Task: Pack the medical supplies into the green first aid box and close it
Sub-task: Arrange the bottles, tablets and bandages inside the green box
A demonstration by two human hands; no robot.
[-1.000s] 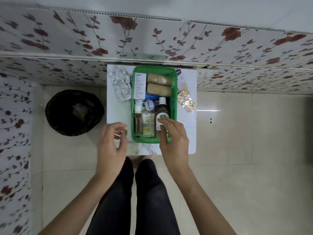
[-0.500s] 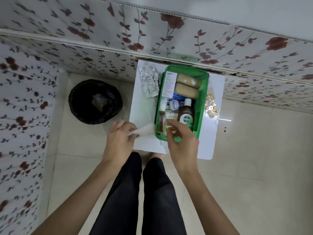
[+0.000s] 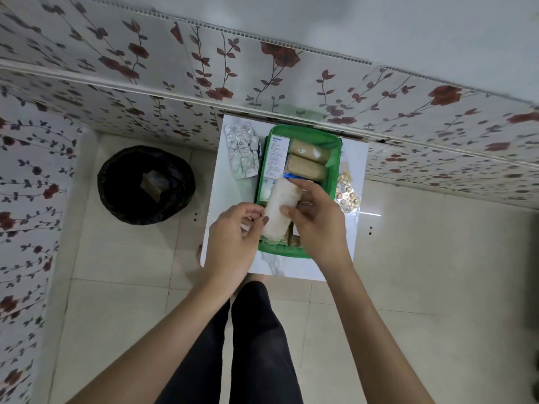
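Now both hands point(image 3: 233, 228) point(image 3: 316, 225) grip a gauze roll point(image 3: 278, 204) over the white table point(image 3: 230, 196).

Walls: white panels point(image 3: 204, 68) printed with dark red roses on trailing vines, meeting in a corner at left.
Floor: pale cream tiles point(image 3: 437, 287) with thin grout lines.
Table: small white top point(image 3: 230, 196), its far edge against the wall.
Bin: round, black-lined point(image 3: 145, 185), on the floor left of the table.
Light: soft, with a small bright glint on the tiles right of the table.
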